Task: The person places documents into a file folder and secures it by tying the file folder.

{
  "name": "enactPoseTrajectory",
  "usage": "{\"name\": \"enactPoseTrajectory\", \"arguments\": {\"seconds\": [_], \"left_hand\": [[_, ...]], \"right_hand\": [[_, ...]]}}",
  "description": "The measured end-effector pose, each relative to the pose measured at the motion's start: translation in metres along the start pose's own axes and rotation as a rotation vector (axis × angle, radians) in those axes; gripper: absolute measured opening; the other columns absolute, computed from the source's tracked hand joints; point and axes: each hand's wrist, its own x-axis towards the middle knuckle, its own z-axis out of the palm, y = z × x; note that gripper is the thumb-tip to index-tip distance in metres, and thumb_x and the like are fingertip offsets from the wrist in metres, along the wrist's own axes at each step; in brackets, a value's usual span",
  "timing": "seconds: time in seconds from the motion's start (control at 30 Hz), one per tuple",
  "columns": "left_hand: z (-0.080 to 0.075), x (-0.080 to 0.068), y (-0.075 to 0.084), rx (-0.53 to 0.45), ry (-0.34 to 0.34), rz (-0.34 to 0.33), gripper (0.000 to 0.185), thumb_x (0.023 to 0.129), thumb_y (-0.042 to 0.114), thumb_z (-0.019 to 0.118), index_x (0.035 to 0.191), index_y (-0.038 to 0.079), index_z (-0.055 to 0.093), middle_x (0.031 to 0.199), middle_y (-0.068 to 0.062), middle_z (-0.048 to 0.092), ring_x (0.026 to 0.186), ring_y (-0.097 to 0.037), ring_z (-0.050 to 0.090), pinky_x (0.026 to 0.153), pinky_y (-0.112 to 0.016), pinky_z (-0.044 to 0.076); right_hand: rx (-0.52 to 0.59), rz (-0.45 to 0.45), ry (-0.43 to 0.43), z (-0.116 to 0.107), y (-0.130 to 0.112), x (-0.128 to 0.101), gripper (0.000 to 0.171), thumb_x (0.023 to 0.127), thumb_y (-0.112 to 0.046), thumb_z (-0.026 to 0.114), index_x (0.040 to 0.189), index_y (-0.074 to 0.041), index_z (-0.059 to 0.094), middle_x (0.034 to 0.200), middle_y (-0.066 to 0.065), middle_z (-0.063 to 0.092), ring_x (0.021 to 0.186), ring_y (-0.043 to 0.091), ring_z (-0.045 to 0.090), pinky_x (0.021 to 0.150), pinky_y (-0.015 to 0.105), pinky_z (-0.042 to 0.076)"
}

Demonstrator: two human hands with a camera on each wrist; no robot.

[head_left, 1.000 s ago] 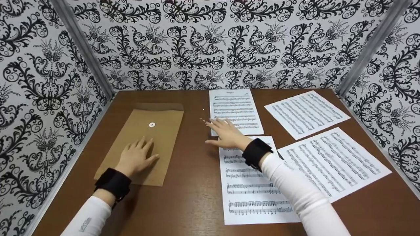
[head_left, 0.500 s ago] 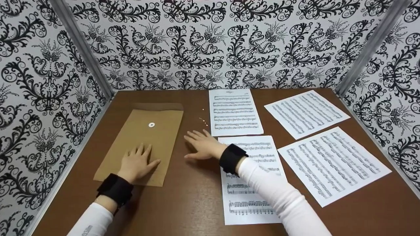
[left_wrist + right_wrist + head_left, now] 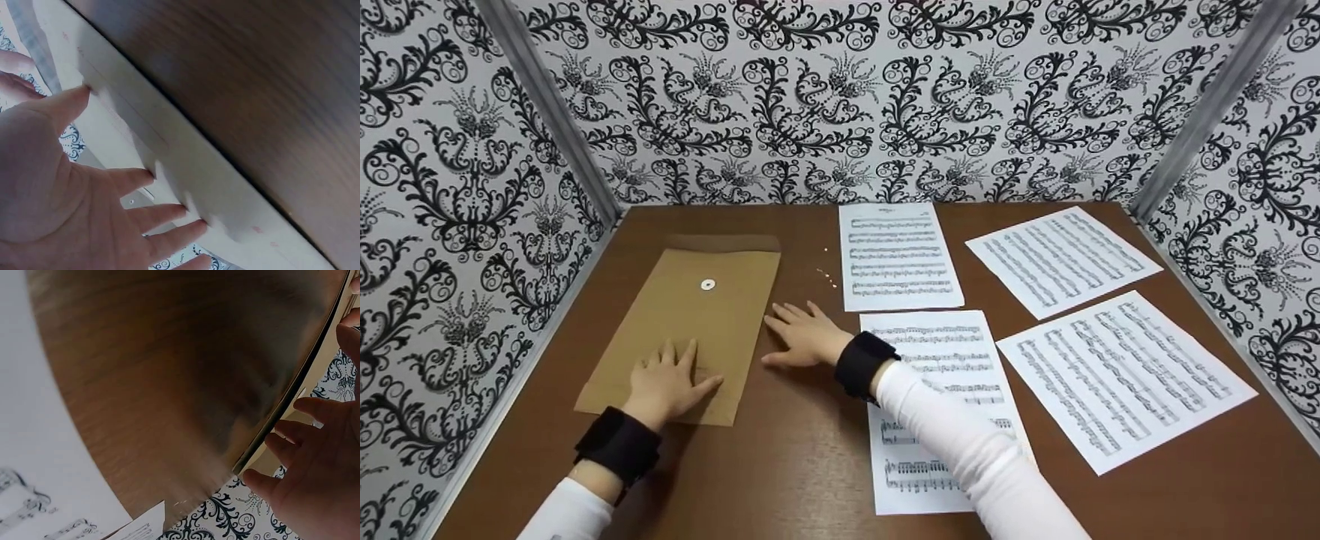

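The brown paper envelope (image 3: 690, 330) lies flat on the left half of the dark wood table (image 3: 780, 465), its flap end pointing away from me and a small white closure disc (image 3: 707, 284) near the top. My left hand (image 3: 666, 384) rests palm-down on its near end, fingers straight and spread, gripping nothing. My right hand (image 3: 802, 336) lies flat with fingers loosely extended just beside the envelope's right edge, fingertips at or nearly at that edge; I cannot tell whether they touch it, and it holds nothing. To the right lie four white sheets of printed music: one sheet (image 3: 898, 255) at the far middle, one (image 3: 952, 375) under my right forearm, and two angled sheets (image 3: 1061, 259) (image 3: 1125, 375) further right. The notation is too small to read, and I see no title I can make out. A few tiny pale specks (image 3: 826, 276) sit between envelope and far sheet. Walls papered in black-and-white scrollwork (image 3: 840, 97) enclose the table on three sides.
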Motion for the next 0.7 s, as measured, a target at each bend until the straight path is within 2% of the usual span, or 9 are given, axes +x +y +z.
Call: {"name": "enactPoseTrajectory", "arguments": {"seconds": [0.4, 0.7], "left_hand": [[0.003, -0.001, -0.002, 0.006, -0.012, -0.005, 0.086, 0.099, 0.061, 0.051, 0.158, 0.001, 0.033, 0.158, -0.040, 0.031, 0.142, -0.060, 0.038, 0.110, -0.072, 0.038], [0.000, -0.002, 0.000, -0.012, -0.007, -0.006, 0.086, 0.099, 0.061, 0.052, 0.157, 0.000, 0.034, 0.158, -0.040, 0.031, 0.143, -0.059, 0.038, 0.110, -0.072, 0.039]], "right_hand": [[-0.007, 0.005, -0.021, -0.005, -0.009, 0.006, 0.077, 0.101, -0.062, 0.048, 0.163, -0.022, 0.028, 0.174, 0.004, 0.020, 0.162, 0.023, 0.021, 0.133, 0.051, 0.013], [-0.032, -0.009, -0.017, -0.007, -0.013, 0.010, 0.076, 0.101, -0.061, 0.049, 0.161, -0.018, 0.033, 0.173, 0.000, 0.023, 0.161, 0.019, 0.022, 0.132, 0.052, 0.015]]}}
